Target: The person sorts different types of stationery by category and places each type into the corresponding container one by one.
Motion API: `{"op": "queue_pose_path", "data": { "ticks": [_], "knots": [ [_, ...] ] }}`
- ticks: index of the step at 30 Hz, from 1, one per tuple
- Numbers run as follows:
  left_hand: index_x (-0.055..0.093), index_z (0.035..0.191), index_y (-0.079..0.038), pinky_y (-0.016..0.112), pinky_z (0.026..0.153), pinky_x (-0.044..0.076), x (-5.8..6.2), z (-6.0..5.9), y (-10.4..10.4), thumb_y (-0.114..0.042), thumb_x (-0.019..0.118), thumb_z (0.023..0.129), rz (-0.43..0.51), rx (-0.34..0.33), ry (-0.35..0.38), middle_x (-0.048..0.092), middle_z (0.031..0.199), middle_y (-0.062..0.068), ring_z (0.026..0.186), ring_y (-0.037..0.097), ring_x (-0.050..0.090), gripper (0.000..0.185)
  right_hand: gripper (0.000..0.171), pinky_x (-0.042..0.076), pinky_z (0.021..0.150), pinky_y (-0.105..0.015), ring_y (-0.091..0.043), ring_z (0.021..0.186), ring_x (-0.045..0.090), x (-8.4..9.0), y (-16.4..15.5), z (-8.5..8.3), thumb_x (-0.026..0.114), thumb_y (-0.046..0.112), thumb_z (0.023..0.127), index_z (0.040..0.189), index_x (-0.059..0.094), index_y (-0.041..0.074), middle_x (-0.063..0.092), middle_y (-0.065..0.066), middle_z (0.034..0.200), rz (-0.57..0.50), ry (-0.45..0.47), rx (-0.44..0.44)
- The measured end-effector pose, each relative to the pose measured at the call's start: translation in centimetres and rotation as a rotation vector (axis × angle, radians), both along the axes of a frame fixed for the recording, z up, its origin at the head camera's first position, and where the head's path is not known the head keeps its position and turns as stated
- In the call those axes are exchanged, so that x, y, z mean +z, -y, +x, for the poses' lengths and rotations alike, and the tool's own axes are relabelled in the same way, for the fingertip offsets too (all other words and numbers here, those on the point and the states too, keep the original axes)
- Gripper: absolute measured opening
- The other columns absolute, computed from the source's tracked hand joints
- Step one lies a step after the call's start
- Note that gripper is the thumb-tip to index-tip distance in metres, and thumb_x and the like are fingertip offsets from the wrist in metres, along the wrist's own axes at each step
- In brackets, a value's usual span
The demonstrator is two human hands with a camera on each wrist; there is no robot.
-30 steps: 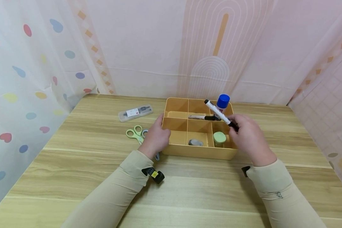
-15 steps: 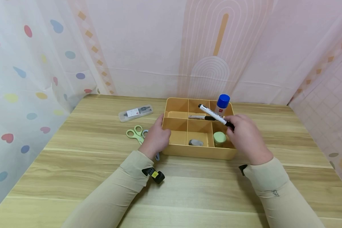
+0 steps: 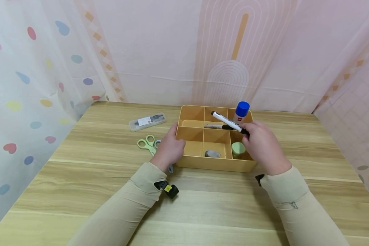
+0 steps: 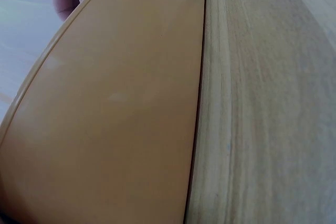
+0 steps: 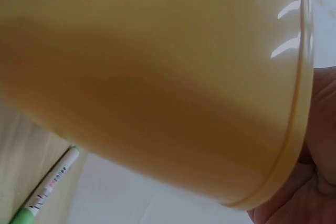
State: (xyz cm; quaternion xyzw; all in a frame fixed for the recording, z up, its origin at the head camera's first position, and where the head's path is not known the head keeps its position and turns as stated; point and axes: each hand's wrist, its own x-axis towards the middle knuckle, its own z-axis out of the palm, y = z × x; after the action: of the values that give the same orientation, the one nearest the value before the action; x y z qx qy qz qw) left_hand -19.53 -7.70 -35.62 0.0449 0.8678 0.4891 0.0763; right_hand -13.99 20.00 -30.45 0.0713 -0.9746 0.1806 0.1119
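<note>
Marker (image 3: 229, 122) in right hand (image 3: 265, 148): white barrel, black ends, dark lettering.

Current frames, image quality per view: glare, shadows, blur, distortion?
Head: bright, fairly sharp, soft shadows on the table. Left wrist: faint glare spots on the organizer, its edge bowed, probably lens distortion; table grain soft. Right wrist: bright glare streaks near the organizer's edge, broad shadow across its side, slight blur softening the pen.

The head view looks forward and down — each wrist view, close up, shares the orange box (image 3: 215, 164) with it.
</note>
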Motion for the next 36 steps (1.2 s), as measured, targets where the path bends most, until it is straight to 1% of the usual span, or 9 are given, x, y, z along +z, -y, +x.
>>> {"op": "queue_pose_path", "data": {
  "ticks": [7,13,15,19,22,26,28,32,36],
  "knots": [
    [0.021,0.169,-0.019,0.056,0.121,0.038,0.0,0.0,0.1,-0.011,0.046,0.096,-0.002,0.002,-0.005,0.047,0.162,0.014,0.142,0.035,0.05,0.077,0.036,0.053,0.088,-0.049,-0.036,0.097,0.061,0.9,0.7,-0.7,0.061,0.0,0.095,0.129,0.071,-0.005,0.069,-0.021,0.108,0.09,-0.006,0.029],
    [0.022,0.169,-0.019,0.055,0.122,0.038,0.1,0.0,0.1,-0.011,0.046,0.097,-0.005,0.007,-0.001,0.048,0.161,0.014,0.142,0.034,0.05,0.077,0.035,0.052,0.101,-0.05,-0.039,0.109,0.063,1.5,1.3,-1.6,0.057,-0.003,0.096,0.127,0.072,-0.005,0.073,-0.022,0.12,0.197,0.015,0.082],
    [0.022,0.169,-0.018,0.055,0.122,0.038,0.1,0.0,0.1,-0.011,0.046,0.097,-0.004,0.007,0.0,0.048,0.161,0.014,0.142,0.034,0.05,0.077,0.033,0.052,0.1,-0.049,-0.038,0.107,0.064,1.6,1.4,-1.8,0.055,-0.005,0.096,0.123,0.074,-0.005,0.075,-0.02,0.117,0.24,0.001,0.109],
    [0.021,0.169,-0.018,0.055,0.122,0.037,0.1,0.0,0.0,-0.011,0.046,0.097,-0.002,0.006,0.004,0.047,0.162,0.014,0.143,0.034,0.05,0.077,0.034,0.05,0.09,-0.045,-0.033,0.095,0.061,1.8,1.7,-2.2,0.053,-0.01,0.093,0.115,0.078,-0.003,0.078,-0.015,0.105,0.339,-0.055,0.145],
    [0.021,0.169,-0.018,0.055,0.123,0.036,0.1,0.0,-0.1,-0.011,0.046,0.096,-0.002,0.007,0.007,0.046,0.163,0.014,0.144,0.034,0.049,0.078,0.036,0.048,0.089,-0.043,-0.032,0.095,0.06,2.0,2.0,-2.4,0.054,-0.012,0.091,0.115,0.078,-0.002,0.079,-0.014,0.108,0.379,-0.049,0.154],
    [0.021,0.17,-0.019,0.055,0.123,0.036,0.1,0.0,-0.3,-0.012,0.047,0.096,-0.004,0.006,0.009,0.046,0.163,0.014,0.144,0.034,0.048,0.078,0.031,0.047,0.093,-0.044,-0.032,0.098,0.06,2.2,2.5,-2.6,0.059,-0.01,0.093,0.117,0.078,-0.003,0.079,-0.015,0.11,0.408,-0.011,0.162],
    [0.021,0.17,-0.019,0.055,0.123,0.036,0.0,0.0,-0.3,-0.012,0.047,0.096,-0.007,0.005,0.008,0.046,0.163,0.015,0.144,0.034,0.048,0.078,0.028,0.047,0.093,-0.044,-0.032,0.097,0.059,2.2,2.6,-2.8,0.061,-0.009,0.094,0.115,0.078,-0.003,0.078,-0.016,0.104,0.42,-0.009,0.163],
    [0.022,0.169,-0.019,0.055,0.121,0.038,0.1,0.0,-0.4,-0.012,0.047,0.097,-0.011,0.006,0.006,0.048,0.161,0.015,0.142,0.035,0.05,0.077,0.023,0.046,0.088,-0.045,-0.032,0.091,0.057,2.0,2.7,-3.1,0.062,-0.008,0.094,0.11,0.079,-0.002,0.075,-0.015,0.092,0.43,-0.045,0.172],
    [0.021,0.169,-0.019,0.056,0.121,0.038,0.1,0.0,-0.4,-0.013,0.047,0.097,-0.017,0.008,0.006,0.048,0.161,0.015,0.142,0.035,0.05,0.077,0.025,0.047,0.09,-0.045,-0.032,0.095,0.058,1.9,2.8,-3.2,0.064,-0.008,0.093,0.112,0.079,-0.001,0.075,-0.015,0.096,0.423,-0.046,0.171]
  ]
}}
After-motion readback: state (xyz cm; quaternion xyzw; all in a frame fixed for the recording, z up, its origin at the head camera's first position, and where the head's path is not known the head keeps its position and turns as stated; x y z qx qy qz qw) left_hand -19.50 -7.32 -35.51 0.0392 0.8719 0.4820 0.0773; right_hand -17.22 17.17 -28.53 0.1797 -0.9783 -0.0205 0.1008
